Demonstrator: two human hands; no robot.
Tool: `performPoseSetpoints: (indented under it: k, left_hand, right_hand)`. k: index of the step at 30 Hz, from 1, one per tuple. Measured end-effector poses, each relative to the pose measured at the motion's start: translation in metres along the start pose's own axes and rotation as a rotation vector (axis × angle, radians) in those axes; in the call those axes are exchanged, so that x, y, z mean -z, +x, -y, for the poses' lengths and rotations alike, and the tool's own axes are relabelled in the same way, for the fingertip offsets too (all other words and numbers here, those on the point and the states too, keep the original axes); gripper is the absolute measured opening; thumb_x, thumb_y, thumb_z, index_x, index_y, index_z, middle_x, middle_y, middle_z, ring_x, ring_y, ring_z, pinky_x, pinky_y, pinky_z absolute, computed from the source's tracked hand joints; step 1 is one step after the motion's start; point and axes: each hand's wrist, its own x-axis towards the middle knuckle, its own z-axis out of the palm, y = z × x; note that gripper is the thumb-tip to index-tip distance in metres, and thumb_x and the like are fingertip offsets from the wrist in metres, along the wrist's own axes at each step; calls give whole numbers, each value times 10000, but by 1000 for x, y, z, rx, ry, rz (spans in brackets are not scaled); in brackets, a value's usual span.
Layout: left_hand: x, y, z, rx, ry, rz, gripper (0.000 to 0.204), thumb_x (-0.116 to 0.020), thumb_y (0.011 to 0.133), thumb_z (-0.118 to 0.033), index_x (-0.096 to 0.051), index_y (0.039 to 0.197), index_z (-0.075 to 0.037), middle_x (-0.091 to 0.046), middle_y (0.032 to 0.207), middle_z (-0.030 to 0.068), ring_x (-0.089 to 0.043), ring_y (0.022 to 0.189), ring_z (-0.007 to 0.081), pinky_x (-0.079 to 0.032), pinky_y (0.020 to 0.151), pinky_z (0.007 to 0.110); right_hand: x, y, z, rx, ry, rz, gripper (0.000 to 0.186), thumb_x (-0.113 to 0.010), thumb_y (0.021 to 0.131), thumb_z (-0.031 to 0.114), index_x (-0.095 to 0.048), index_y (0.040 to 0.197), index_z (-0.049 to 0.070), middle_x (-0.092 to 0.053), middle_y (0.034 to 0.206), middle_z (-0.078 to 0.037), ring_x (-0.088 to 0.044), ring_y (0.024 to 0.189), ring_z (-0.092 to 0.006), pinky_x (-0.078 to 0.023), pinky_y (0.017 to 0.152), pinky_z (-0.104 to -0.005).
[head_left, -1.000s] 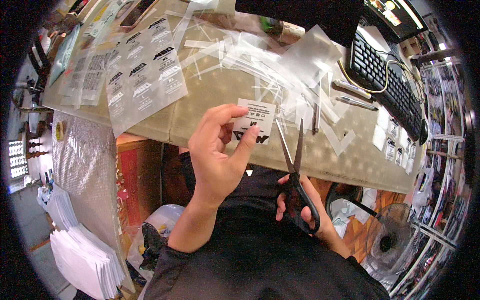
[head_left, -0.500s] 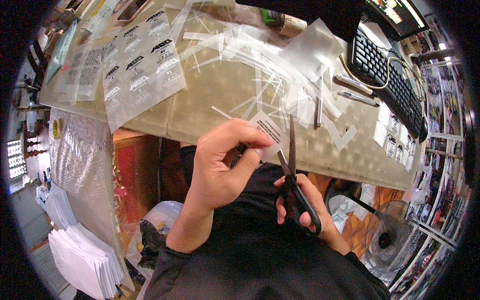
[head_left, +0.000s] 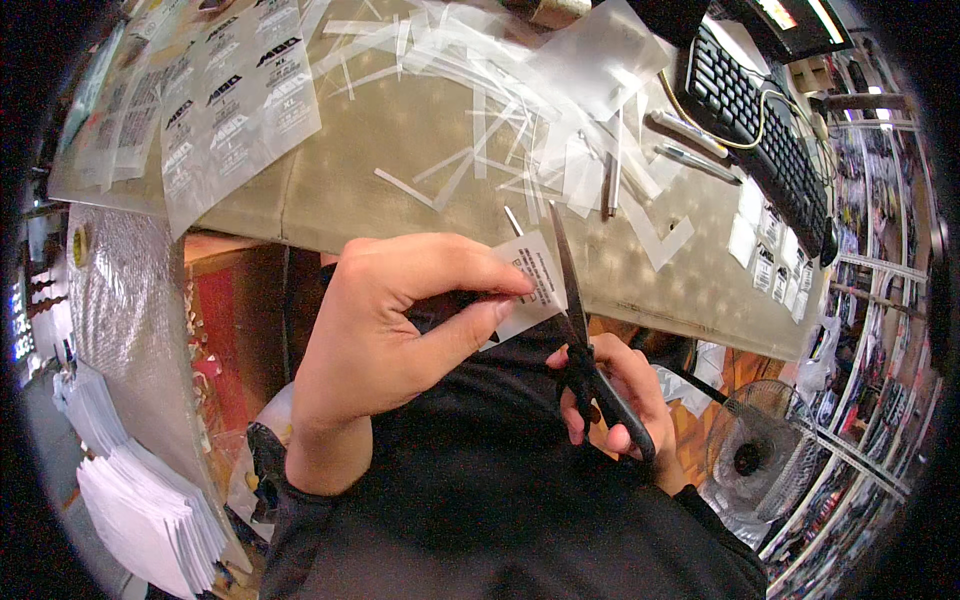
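Presently, the left hand's (head_left: 365,320) fingers pinch a printed translucent label (head_left: 541,262), its edge between the parted blades of black-handled scissors (head_left: 578,352). Right-hand (head_left: 640,372) fingers curl around the handles. Beyond, clear offcut strips (head_left: 450,52) litter the tabletop (head_left: 385,140).

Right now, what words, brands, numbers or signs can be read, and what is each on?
Film piece in the left hand: dark print and signs, too small to read surely.
Printed film sheet: repeated bold black and white lettering; partly legible, but I don't copy printed wording.
Far-left sheet: dark print, too small to read.
Cut labels beside the keyboard: dark marks, too small; its key legends likewise.
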Motion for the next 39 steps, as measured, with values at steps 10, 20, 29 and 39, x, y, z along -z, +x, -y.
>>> performPoseSetpoints:
  k: [10, 20, 29, 39]
  left_hand:
    - [-1, -4, -2, 37, -88, 6, 188, -627, 664, 61, -664, 844, 20, -657, 806, 124, -633, 738, 160, -470, 649, 240]
    - [2, -2, -1, -15, -57, 4, 191, -620, 664, 59, -659, 847, 21, -655, 796, 118, -628, 719, 151, -464, 631, 228]
    - [8, 1, -2, -83, -4, 21, 185, -617, 697, 44, -658, 874, 7, -658, 795, 103, -628, 709, 140, -468, 611, 220]
    - [10, -1, 1, -57, -6, 24, 172, -623, 708, 19, -663, 874, -5, -659, 784, 99, -633, 710, 146, -471, 615, 227]
  right_hand:
    - [0, 0, -2, 31, -46, -3, 766, -741, 658, 466, -451, 1162, -33, -554, 620, -27, -554, 533, -83, -392, 447, -207]
    - [0, 1, 0, -14, -54, -3, 753, -754, 657, 455, -465, 1161, -24, -554, 616, -8, -555, 540, -76, -395, 452, -204]
    - [1, 0, 2, -26, -48, 8, 715, -784, 663, 352, -466, 1184, -22, -560, 645, -14, -560, 584, -85, -417, 501, -217]
    - [3, 0, 2, -23, -123, 15, 687, -784, 669, 324, -476, 1180, -17, -564, 659, -13, -563, 594, -82, -438, 534, -213]
